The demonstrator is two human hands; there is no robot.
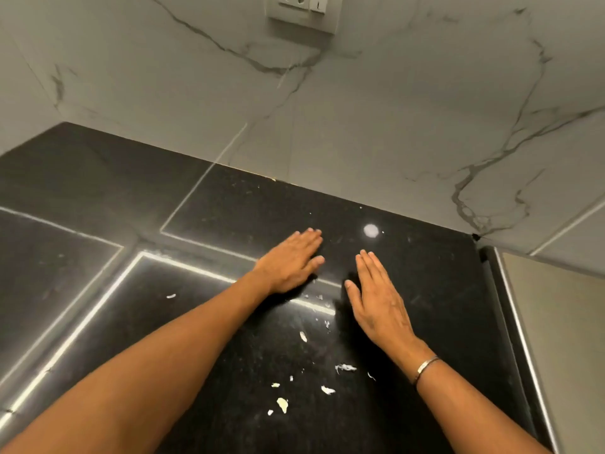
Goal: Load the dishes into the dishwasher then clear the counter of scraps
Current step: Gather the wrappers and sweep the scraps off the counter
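Several small white scraps (282,404) lie scattered on the black stone counter (98,198), most of them between my forearms near the front. My left hand (291,263) lies flat on the counter with straight fingers, pointing toward the wall. My right hand (376,296) stands on its edge beside it, fingers straight and together, a metal bangle on the wrist. A few tiny scraps (319,298) sit in the gap between the two hands. Neither hand holds anything. No dishes and no dishwasher are in view.
A white marble-look wall (360,119) backs the counter, with a socket plate (302,11) at the top. The counter's right edge (510,322) drops off to a beige surface. A round light reflection (370,230) shows on the stone past my right hand.
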